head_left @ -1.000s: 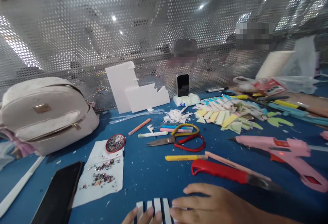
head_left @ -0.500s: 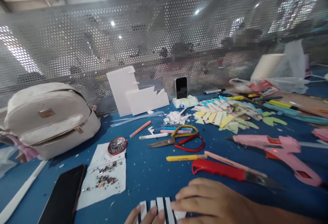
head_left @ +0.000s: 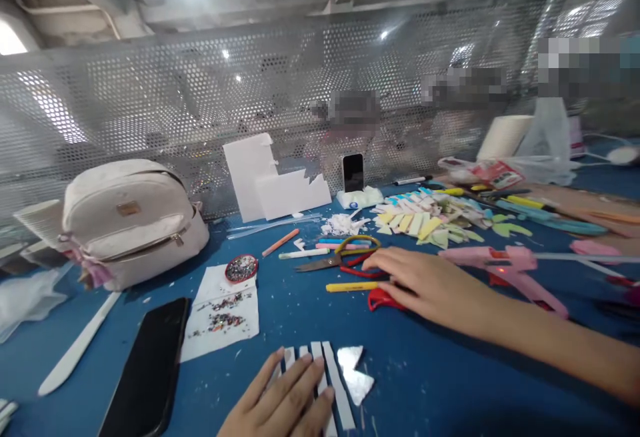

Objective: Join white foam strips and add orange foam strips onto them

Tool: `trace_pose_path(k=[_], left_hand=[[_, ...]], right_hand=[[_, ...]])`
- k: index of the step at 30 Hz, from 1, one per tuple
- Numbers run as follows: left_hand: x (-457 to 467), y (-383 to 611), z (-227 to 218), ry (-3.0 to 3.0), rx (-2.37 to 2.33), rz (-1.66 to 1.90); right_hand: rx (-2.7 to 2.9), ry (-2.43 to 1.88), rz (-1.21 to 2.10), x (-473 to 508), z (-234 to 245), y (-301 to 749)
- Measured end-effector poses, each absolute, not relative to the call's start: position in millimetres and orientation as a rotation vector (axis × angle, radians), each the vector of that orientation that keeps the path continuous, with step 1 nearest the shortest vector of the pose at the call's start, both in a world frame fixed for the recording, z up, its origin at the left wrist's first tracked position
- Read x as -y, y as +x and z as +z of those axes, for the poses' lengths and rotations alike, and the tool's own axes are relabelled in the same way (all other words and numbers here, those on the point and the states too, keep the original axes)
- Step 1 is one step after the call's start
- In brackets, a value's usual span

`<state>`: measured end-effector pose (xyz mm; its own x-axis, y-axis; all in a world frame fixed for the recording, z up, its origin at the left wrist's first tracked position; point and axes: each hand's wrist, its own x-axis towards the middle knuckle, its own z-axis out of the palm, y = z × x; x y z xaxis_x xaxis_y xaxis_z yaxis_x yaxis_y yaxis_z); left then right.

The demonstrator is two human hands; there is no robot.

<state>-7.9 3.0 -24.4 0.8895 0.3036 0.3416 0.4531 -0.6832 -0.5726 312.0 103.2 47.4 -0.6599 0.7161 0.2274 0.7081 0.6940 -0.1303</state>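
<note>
My left hand lies with fingers spread on several narrow white strips at the bottom of the view. Beside the strips is a white jagged scrap. My right hand is stretched over the table, fingers out and nothing visibly gripped. Its fingertips are at the red handle of scissors with one yellow and one red loop. Beneath its thumb are the end of a yellow marker and a red knife handle; the rest of the knife is hidden under the hand.
A pink glue gun lies right of my right hand. Cut paper pieces are heaped behind it. On the left are a black phone, bead-covered paper and a white backpack. A perforated metal screen stands behind.
My right hand has left the white strips and moved forward and right to the scissors and red handle. My left hand still rests on the strips. The view has shifted slightly.
</note>
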Motion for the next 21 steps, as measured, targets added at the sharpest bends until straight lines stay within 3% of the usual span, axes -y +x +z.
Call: trace_pose_path(k=[6,11,21], left_hand=[[3.2,-5.6,-15.3,-2.45,0.606,-0.224],[4.1,-3.1,-20.0,-2.495,0.661,-0.294],[3.0,-3.7,-24.9,-2.581,0.633,-0.539]], right_hand=[[2.736,-1.557,-0.063,-107.2,49.6,336.5],[2.717,-1.614,-0.057,-111.0,45.3,340.7],[2.825,-1.249,-0.159,-124.9,83.7,232.9]])
